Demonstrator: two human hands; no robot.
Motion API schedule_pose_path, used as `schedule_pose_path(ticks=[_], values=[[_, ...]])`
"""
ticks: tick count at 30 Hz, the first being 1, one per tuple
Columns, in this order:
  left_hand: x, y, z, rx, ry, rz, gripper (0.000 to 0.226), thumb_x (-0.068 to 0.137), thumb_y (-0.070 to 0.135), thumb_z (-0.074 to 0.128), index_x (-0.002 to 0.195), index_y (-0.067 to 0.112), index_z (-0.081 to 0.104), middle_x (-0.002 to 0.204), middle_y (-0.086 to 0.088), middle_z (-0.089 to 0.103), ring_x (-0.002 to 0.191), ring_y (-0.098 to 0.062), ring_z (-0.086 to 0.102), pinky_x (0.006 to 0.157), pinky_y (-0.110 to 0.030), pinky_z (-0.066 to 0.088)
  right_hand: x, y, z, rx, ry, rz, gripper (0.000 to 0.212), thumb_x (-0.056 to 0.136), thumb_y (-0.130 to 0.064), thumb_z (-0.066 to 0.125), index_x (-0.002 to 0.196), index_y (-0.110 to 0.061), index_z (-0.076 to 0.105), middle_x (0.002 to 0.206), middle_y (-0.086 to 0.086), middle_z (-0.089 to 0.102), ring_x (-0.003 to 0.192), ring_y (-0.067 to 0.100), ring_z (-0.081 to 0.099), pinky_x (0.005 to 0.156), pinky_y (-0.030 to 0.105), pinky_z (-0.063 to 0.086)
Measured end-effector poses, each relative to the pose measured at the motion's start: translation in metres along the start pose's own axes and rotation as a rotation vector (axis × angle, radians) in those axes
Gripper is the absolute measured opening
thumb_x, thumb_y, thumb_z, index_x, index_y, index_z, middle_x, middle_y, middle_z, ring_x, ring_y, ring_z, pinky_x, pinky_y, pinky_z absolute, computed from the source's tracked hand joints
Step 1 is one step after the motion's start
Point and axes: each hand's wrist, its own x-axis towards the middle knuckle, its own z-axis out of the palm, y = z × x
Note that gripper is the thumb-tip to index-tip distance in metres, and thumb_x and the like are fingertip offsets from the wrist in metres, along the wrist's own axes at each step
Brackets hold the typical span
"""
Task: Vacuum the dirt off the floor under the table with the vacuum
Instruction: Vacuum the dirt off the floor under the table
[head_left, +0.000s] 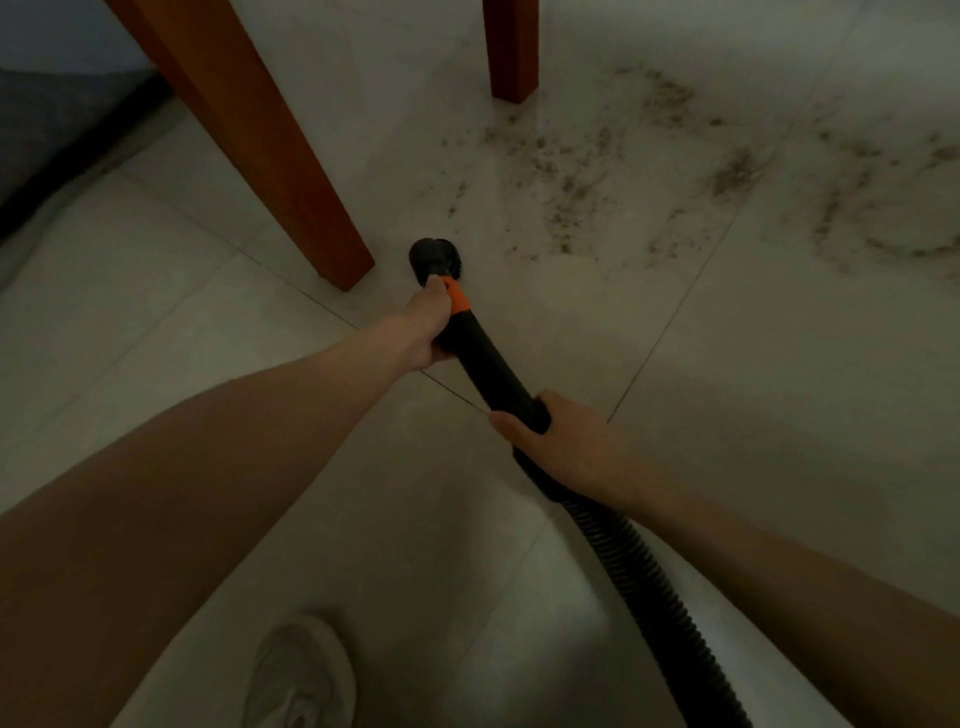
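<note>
From the head camera we look down on our two bare arms reaching forward over a pale tiled floor (727, 415). We hold the black vacuum wand with its orange collar (475, 343) in both hands, and it slants from lower right up toward the middle of the floor. Our left hand (428, 327) grips the wand at its far end, fingers curled round it right at the orange collar, just behind the round black brush nozzle (434, 257). Our right hand (550, 441) is wrapped over the wand's near end, thumb lying along the left side, where the rigid tube meets the black ribbed hose (649, 587), which runs off toward the bottom edge. The left arm is stretched long and nearly straight; the right forearm comes in from the right edge, wrist slightly bent.

The nozzle is down near the floor, whether it touches we cannot tell, just beside the foot of the nearer reddish-brown wooden table leg (270, 156). A second wooden leg (511, 49) stands farther back. The scattered dark dirt (582, 171) lies beyond and to the right of the nozzle, spreading toward the floor's right edge. A pale grey shoe (301, 670) shows at the bottom edge.
</note>
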Motion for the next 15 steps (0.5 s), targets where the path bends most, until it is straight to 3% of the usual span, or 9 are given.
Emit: schedule_pose_path(ticks=[3,7,11,15], values=[[-0.001,0.004,-0.001,-0.002,-0.008,-0.004,0.03,0.102,0.038,0.024,0.11,0.011,0.036,0.087,-0.009,0.049,0.073,-0.019,0.051,0.078,-0.034,0.046,-0.02,0.007,0.0,0.107,0.049,0.026,0.045,0.089,-0.063,0.044,0.107,-0.022,0.048,0.079,-0.007,0.06,0.063,0.005,0.057,0.052,0.02,0.044],[0.0,0.006,-0.006,-0.056,0.002,-0.005,0.032,0.102,0.039,0.026,0.112,0.011,0.037,0.086,-0.009,0.049,0.074,-0.021,0.052,0.078,-0.033,0.045,-0.03,0.004,0.007,0.098,0.174,0.005,0.042,0.087,-0.062,0.049,0.11,-0.026,0.049,0.081,-0.011,0.057,0.067,0.001,0.056,0.05,0.016,0.04],[-0.004,0.002,-0.01,-0.133,0.018,-0.034,0.036,0.101,0.037,0.03,0.115,0.008,0.044,0.079,-0.007,0.046,0.07,-0.02,0.049,0.059,-0.031,0.045,-0.023,-0.011,0.0,-0.079,0.183,-0.034,0.05,0.087,-0.064,0.045,0.112,-0.021,0.047,0.085,-0.002,0.058,0.067,0.012,0.057,0.057,0.027,0.049],[0.004,0.01,-0.011,-0.24,-0.024,-0.041,0.056,0.099,0.048,0.028,0.134,0.005,0.039,0.098,-0.012,0.054,0.091,-0.027,0.054,0.074,-0.038,0.047,-0.004,-0.033,-0.014,-0.071,0.176,-0.026,0.049,0.089,-0.061,0.047,0.11,-0.017,0.046,0.089,0.002,0.059,0.068,0.013,0.055,0.055,0.027,0.046]])
